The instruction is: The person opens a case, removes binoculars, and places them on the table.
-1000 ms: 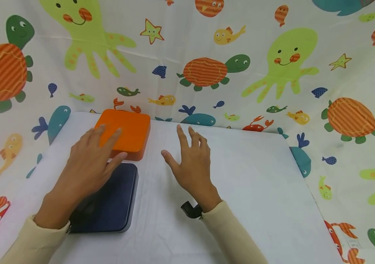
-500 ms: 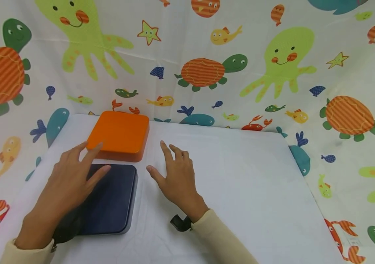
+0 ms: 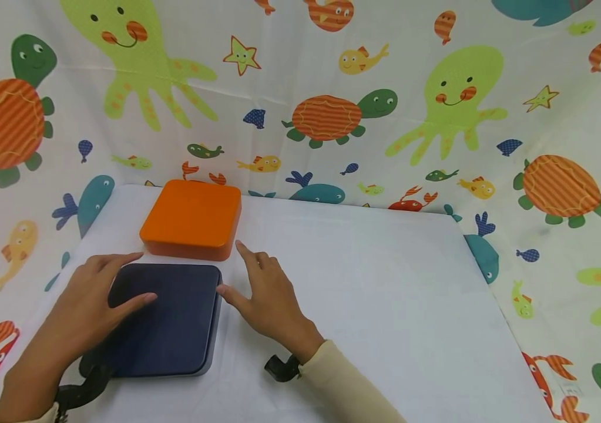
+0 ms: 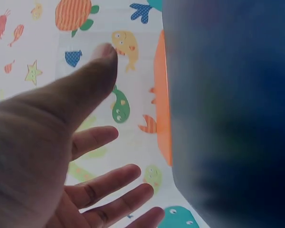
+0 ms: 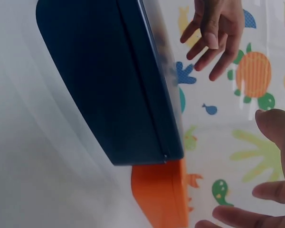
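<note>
Nearest me, at the right, my cream sleeve (image 3: pixel 355 385) runs in across the near edge, and a curved black fitting (image 3: pixel 281 369) sticks out at that wrist; another black fitting (image 3: pixel 86 389) shows under my left wrist, with only a bit of cuff below it. My left hand (image 3: pixel 86 308) hovers at the left side of the dark blue box, fingers spread, the thumb reaching out over the lid and the index finger pointing toward its far left corner. My right hand (image 3: pixel 271 299) is spread too, just beside the box's right edge, thumb held away from the fingers; the wrist views show a gap between each hand and the box. The dark blue box (image 3: pixel 173 323) lies flat between my hands on the near left of the white table (image 3: pixel 385 317), its rounded lid glossy and closed, with a seam running along its side. Just beyond it, at the far left, sits an orange box (image 3: pixel 194 212), also flat; I cannot tell whether the two touch. Behind the table's far edge hangs a white cloth (image 3: pixel 300 64) printed with sea animals: a green octopus at left and another at right, an orange-shelled turtle between them, and a teal whale and a red crab low down.
</note>
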{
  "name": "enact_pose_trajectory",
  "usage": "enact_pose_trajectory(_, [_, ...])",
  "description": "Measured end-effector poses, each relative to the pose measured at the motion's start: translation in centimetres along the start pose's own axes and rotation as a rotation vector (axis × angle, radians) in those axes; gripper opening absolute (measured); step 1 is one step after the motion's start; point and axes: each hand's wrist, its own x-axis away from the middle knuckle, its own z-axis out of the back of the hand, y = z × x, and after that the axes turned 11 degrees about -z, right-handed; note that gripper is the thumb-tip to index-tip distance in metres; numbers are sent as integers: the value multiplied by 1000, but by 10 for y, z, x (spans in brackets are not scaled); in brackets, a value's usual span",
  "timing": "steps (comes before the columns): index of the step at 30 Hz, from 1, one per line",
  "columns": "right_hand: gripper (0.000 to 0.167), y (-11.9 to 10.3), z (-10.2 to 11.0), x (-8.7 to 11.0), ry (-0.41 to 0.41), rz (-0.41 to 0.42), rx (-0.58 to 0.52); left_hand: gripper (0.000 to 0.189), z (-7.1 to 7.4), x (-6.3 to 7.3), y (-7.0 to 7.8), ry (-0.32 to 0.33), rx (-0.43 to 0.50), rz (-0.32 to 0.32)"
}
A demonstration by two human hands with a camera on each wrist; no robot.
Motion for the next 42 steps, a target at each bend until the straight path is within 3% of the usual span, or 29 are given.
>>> enact_pose_trajectory(4, [86,-1,-5,2,-43,6,-73,100,0,5,-9,-15,5,46])
enact_pose_trajectory(7, [85,-2,-9,3,-83,-5,-187,104,2,7,-17,-49,42,83])
enact_pose_trajectory(13, [81,-1,-20,4,-180,-111,-459,106,7,15,-36,-138,160,133])
enact_pose_trajectory(22, [82,-1,-34,5,-256,-226,-674,104,0,23,-62,-200,334,191])
enact_pose_trajectory(29, [88,2,-47,3,-299,-300,-780,89,-11,32,-82,-161,478,128])
enact_pose_trajectory(42, [85,1,-56,4,-323,-343,-880,98,-20,37,-93,-197,589,122])
